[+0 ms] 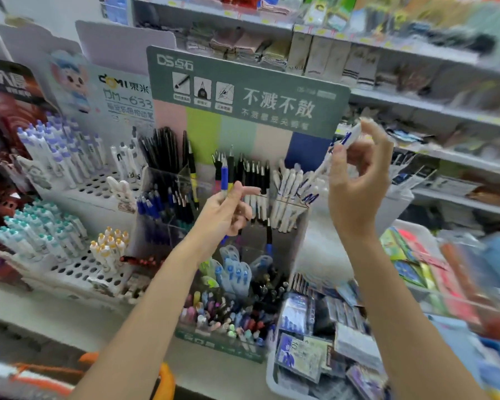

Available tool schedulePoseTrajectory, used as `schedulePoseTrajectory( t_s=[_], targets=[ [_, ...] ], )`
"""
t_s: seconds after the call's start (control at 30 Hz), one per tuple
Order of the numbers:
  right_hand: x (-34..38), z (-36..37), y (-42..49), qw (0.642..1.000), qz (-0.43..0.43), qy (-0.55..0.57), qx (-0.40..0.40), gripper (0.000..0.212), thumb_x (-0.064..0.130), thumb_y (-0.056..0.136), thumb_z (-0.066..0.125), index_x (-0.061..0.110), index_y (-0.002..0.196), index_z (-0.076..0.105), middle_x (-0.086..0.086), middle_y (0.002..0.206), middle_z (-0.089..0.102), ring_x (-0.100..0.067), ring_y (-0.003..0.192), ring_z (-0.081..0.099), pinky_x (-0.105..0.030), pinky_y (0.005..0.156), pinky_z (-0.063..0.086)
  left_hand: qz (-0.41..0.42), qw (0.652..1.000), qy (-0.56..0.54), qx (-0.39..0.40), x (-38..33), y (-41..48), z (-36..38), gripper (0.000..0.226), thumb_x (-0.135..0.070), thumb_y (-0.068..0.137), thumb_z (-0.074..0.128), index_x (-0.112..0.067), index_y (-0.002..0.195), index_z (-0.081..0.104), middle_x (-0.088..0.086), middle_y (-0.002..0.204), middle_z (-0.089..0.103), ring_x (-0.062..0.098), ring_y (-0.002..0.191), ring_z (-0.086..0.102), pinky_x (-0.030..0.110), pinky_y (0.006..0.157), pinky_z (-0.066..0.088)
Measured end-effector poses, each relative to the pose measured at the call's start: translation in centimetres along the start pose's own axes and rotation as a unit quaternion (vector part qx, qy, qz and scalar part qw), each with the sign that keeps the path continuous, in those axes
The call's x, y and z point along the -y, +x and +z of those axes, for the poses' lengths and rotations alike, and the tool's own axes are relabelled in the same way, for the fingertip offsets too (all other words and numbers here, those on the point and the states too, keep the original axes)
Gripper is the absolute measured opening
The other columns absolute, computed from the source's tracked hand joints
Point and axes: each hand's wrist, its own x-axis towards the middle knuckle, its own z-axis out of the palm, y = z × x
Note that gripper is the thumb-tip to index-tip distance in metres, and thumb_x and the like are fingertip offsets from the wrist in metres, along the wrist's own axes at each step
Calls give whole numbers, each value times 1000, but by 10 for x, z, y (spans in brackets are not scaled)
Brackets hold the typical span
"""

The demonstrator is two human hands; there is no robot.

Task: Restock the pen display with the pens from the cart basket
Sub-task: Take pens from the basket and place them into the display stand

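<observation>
The left hand pinches a blue pen upright before the pen display, the right hand grips a white pen — perhaps tip-down, blur hides it — which should drop among the matching white pens.

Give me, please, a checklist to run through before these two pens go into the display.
1. Left hand grips the blue pen: ok.
2. Right hand pinches the white pen: ok.
3. Matching stocked white pens in view, below and left of the right hand: ok.
4. Room left among them: cannot tell.
5. Matching slot for the blue pen identified: cannot tell.
</observation>
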Motion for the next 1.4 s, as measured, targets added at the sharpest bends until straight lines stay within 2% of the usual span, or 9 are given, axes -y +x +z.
schedulePoseTrajectory(
  t_s=[0.1,0.3,0.5,0.7,0.83,1.0,1.13,1.27,1.4],
  targets=[
    [-14,-4,-4,999,-16,-38,15,31,2,93,60,-3,123,52,1,82,59,-3,72,57,-19,74,51,1,1000,-19,-10,3,2,6,49,-46,101,38,-10,120,65,0,66,57,7,46,37,17,40,26],
    [-29,5,-25,994,-38,-71,77,33,-2,92,62,-2,123,54,-2,82,59,-8,71,56,-5,72,45,5,999,-32,-22,3,-3,3,62,-61,85,35,-11,109,61,-4,59,47,5,42,30,18,39,21],
    [-43,12,-36,986,-46,-131,94,21,11,90,65,4,110,64,-2,94,64,-20,95,57,-30,80,49,-2,1000,-8,-17,7,-9,8,55,-59,88,35,-12,101,62,-4,59,44,7,43,30,18,39,21],
    [-49,11,-41,978,-57,-174,98,13,15,91,64,3,89,67,-12,98,66,-17,101,48,-17,90,34,-11,1000,-8,-23,9,-8,4,56,-60,87,35,-12,101,61,-5,57,44,6,42,31,16,39,23],
    [-45,11,-38,980,-36,-162,105,12,14,90,63,3,91,68,-11,97,67,-10,99,46,-9,91,30,-12,1000,-14,-13,9,-9,6,54,-60,87,36,-11,102,52,-3,62,41,6,43,30,17,39,21],
    [-32,13,-30,987,-54,-131,76,19,10,89,56,2,103,66,-11,102,68,-17,102,54,-31,92,45,-4,999,-38,-36,8,-9,3,33,-38,107,30,-11,99,47,-2,66,42,9,47,27,20,41,18],
    [-15,30,-22,985,-101,-121,77,15,-1,84,57,1,94,68,-11,97,69,-20,98,57,-17,93,38,5,996,-55,-73,10,-7,-9,28,-24,108,34,-6,111,55,-1,73,49,8,52,35,17,41,26],
    [6,51,-25,984,-93,-75,134,19,-6,84,56,2,94,69,-7,92,69,-20,91,60,-19,84,45,7,994,-66,-89,10,-12,-17,31,-21,107,41,0,123,56,0,81,61,8,60,47,17,48,39],
    [28,67,-35,974,1,8,227,29,-2,92,54,3,118,65,-6,98,68,-14,84,61,-24,78,52,19,994,-70,-82,6,-22,-19,25,-22,104,46,-9,116,63,-1,83,67,8,65,55,19,56,47]
  ],
)
